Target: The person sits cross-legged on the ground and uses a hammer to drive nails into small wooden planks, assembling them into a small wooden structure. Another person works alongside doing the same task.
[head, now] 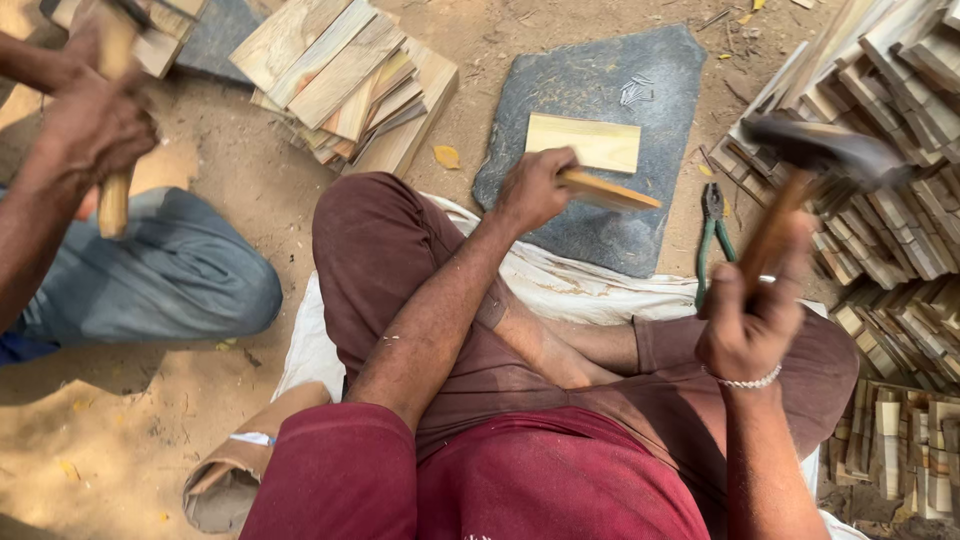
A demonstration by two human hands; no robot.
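My left hand grips a thin wooden slat, held out edge-on over a dark flat stone slab. A second pale wooden slat lies flat on the slab just beyond it. My right hand is closed round the wooden handle of a hammer, raised and blurred, its metal head to the right of the slab. I sit cross-legged in dark red clothes on a white cloth.
Green-handled pliers lie on the sand beside the slab. Stacks of cut wood pieces sit at the top, with more piles along the right. Another person's hand at left grips a wooden handle.
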